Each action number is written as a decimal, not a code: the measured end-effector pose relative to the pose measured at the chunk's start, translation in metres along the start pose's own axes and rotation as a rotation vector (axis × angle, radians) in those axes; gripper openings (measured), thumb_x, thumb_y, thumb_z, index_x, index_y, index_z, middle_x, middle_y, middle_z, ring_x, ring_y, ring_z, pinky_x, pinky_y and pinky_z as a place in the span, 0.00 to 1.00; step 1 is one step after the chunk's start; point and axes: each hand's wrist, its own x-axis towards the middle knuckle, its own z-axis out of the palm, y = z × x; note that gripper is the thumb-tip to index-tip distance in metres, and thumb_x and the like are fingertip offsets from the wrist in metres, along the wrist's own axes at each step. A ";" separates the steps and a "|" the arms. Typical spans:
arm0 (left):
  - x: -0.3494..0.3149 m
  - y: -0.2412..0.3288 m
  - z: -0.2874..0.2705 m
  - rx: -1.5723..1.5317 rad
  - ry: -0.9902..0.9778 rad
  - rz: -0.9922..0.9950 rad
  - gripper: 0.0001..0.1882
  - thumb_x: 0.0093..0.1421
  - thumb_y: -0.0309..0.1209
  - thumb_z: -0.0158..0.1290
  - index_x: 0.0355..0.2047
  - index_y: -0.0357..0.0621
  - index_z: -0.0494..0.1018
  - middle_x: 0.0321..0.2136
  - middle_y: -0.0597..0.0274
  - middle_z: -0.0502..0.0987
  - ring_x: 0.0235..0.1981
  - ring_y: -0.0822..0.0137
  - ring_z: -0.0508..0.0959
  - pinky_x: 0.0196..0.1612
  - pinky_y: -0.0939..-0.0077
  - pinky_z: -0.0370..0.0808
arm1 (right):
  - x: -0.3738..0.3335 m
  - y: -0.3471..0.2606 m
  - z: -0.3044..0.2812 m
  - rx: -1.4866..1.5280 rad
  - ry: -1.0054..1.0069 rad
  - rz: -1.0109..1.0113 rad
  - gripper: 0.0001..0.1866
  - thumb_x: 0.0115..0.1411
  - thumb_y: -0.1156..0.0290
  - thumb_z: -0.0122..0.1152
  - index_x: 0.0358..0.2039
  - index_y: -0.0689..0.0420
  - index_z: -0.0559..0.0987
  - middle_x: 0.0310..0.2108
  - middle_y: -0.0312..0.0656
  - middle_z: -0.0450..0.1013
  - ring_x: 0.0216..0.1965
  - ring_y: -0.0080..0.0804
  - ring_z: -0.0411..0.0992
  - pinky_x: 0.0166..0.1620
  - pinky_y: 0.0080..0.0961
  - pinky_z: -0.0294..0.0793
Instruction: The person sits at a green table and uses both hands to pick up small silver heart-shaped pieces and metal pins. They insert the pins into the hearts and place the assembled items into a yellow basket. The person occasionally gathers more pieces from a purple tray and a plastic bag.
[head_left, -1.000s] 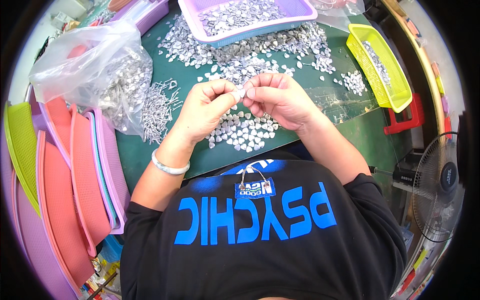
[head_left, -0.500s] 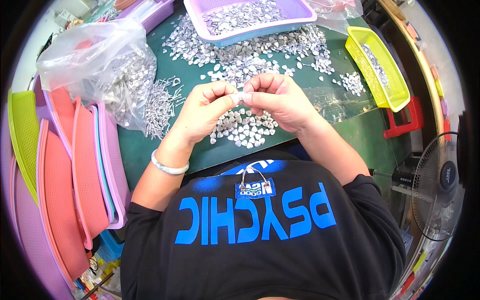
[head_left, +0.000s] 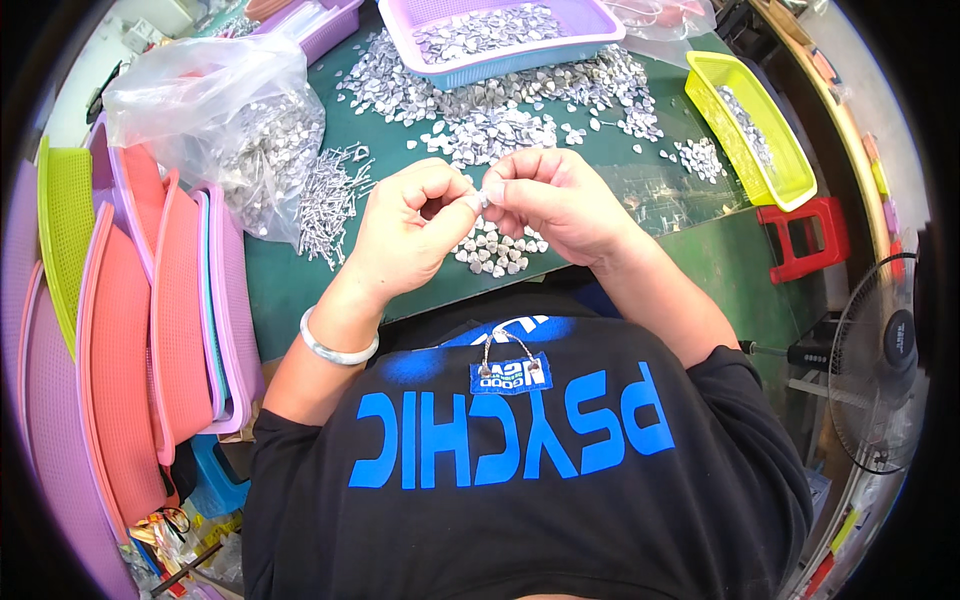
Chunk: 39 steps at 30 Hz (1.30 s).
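Note:
Over the near part of the table, my left hand (head_left: 415, 220) and my right hand (head_left: 555, 205) meet at the fingertips. Thumbs and forefingers of both are closed in a pinch around a small silver metal piece (head_left: 485, 199), mostly hidden by the fingers. Just below the hands lies a small group of silver heart-shaped metal pieces (head_left: 500, 250). Beyond them spreads a large heap of similar pieces (head_left: 500, 133). To the left of my left hand is a pile of thin silver pins (head_left: 332, 205).
A purple basket (head_left: 470, 72) of metal pieces stands on the far heap. A clear plastic bag (head_left: 200, 90) holds more. At right are a yellow-green basket (head_left: 795, 185), a red stool (head_left: 828, 240) and a fan (head_left: 870, 370). Stacked baskets (head_left: 110, 370) crowd the left side.
My left thumb and fingers have shifted slightly back from my right fingertips, and the small piece between them has turned. The whole view has moved a little.

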 end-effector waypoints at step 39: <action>-0.080 0.019 0.021 -0.299 0.207 -0.181 0.03 0.59 0.24 0.55 0.28 0.38 0.75 0.24 0.73 0.73 0.25 0.85 0.66 0.28 0.88 0.62 | -0.041 0.037 0.029 0.090 -0.170 0.058 0.03 0.59 0.73 0.59 0.33 0.59 0.76 0.26 0.35 0.73 0.25 0.18 0.69 0.29 0.16 0.68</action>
